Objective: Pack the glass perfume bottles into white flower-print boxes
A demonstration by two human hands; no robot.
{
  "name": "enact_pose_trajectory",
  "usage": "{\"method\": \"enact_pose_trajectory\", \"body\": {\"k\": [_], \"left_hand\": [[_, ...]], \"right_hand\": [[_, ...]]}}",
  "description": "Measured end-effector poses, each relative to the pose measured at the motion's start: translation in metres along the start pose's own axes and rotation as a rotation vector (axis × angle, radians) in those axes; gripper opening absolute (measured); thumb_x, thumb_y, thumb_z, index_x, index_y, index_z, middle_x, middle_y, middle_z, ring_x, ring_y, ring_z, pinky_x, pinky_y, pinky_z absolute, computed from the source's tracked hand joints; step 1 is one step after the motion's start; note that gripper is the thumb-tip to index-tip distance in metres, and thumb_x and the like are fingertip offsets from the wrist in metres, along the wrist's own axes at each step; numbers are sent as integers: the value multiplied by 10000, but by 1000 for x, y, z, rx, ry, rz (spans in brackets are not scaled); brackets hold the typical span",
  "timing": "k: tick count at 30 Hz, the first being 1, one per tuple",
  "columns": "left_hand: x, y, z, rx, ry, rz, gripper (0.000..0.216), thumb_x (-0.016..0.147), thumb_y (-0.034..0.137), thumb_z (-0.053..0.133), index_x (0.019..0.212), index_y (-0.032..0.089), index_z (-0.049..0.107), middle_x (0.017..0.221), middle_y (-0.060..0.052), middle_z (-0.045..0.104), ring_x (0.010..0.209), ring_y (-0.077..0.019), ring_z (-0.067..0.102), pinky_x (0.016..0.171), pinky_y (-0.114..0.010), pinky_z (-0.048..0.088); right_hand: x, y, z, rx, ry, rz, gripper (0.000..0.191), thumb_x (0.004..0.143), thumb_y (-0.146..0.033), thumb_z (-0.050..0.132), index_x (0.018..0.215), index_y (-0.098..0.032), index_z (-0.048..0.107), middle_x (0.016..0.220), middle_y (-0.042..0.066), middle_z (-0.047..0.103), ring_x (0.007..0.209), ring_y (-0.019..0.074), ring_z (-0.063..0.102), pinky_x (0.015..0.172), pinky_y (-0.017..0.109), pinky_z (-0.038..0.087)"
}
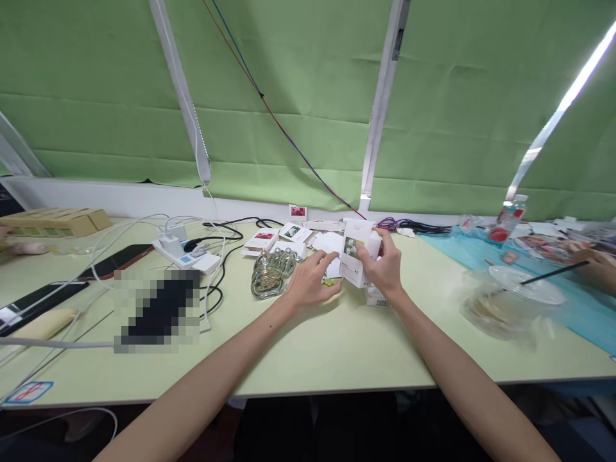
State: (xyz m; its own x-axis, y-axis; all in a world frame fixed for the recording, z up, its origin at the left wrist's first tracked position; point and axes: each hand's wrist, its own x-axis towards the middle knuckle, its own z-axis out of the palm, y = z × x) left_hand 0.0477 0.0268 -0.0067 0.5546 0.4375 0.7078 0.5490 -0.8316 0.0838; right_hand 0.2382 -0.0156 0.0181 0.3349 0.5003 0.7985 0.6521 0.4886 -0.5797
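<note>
Two hands are seen above the counter (327, 359). One white box (351, 263), with a flower photo printed on it, is held up slightly tilted in the right hand (385, 263), its thumb laid against the printed face. The left hand (312, 279) is held just beside it, thumb and fingers parted; whether the white box is touched by it cannot be told. Below, a second box (378, 299) with a barcode is partly hidden. Several glass bottles (267, 276) are clustered near the left hand, with printed cartons (262, 237) laid behind them. Farther left, a power strip (192, 258) is crossed by cables. At the right, a lidded cup (513, 301), blurred, is placed by a blue sheet (594, 321).
</note>
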Motion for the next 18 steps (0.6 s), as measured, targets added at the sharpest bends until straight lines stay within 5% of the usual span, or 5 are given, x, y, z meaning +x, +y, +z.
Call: {"method": "enact_pose_trajectory", "body": {"k": [11, 18], "left_hand": [[2, 6, -1, 239, -208, 10, 523, 881, 421, 619, 1349, 211, 517, 1140, -106, 627, 1031, -273, 580, 616, -319, 443], [0, 4, 0, 214, -185, 29, 479, 917, 385, 573, 1355, 204, 505, 1134, -111, 616, 999, -266, 574, 607, -320, 444]], "right_hand": [[-1, 3, 3, -76, -67, -4, 344, 805, -437, 664, 1056, -219, 572, 742, -17, 653, 562, 150, 552, 561, 264, 469], [-2, 3, 5, -76, -125, -17, 364, 808, -442, 678, 1078, -228, 560, 761, -13, 674, 574, 158, 585, 590, 269, 486]]}}
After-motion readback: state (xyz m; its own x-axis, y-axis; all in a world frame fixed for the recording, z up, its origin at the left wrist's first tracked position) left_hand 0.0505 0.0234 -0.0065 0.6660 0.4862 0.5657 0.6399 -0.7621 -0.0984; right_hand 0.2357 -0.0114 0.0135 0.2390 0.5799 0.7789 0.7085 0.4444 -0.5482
